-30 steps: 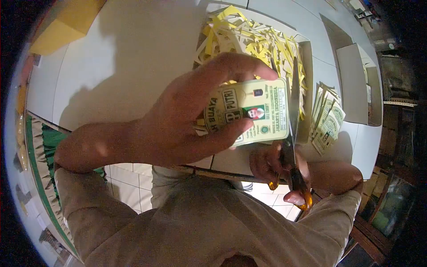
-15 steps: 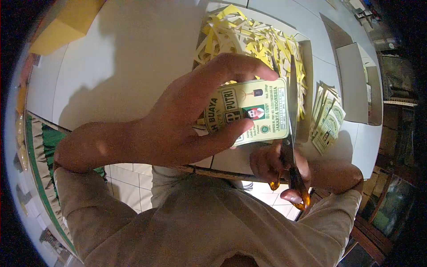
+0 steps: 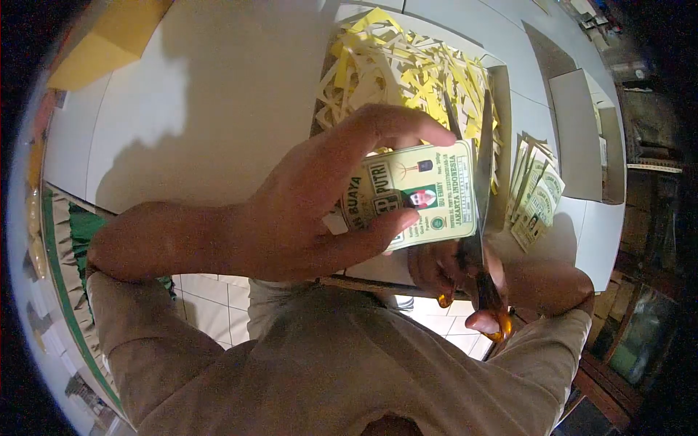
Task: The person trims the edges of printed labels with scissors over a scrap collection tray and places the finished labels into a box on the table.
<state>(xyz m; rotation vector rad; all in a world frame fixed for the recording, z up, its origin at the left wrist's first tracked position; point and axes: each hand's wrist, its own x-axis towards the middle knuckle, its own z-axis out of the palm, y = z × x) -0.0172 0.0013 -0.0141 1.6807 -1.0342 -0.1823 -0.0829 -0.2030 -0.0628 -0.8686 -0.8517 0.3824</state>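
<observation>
My left hand point(image 3: 320, 182) pinches a pale yellow-green printed label point(image 3: 443, 195) between thumb and fingers, its printed face up towards me. The label's corners at the right end look rounded. My right hand point(image 3: 458, 272) grips a pair of scissors point(image 3: 481, 218) by amber handles, with the thumb in one loop. The scissor blades point away from me and stand apart, right at the label's right edge. Part of my right hand is hidden behind the label and scissors. Under and beyond the label lies a box of yellow and white paper offcuts point(image 3: 429, 65).
Several cut labels point(image 3: 538, 200) lie fanned on the white tiled table point(image 3: 240, 87) at the right. Behind them stands an open cardboard box point(image 3: 578, 131). A yellow box point(image 3: 109, 43) sits at the far left. Dark wooden furniture point(image 3: 625, 334) is at the right.
The label and my left hand have shifted slightly towards me and to the right. The scissor blades have opened a little wider.
</observation>
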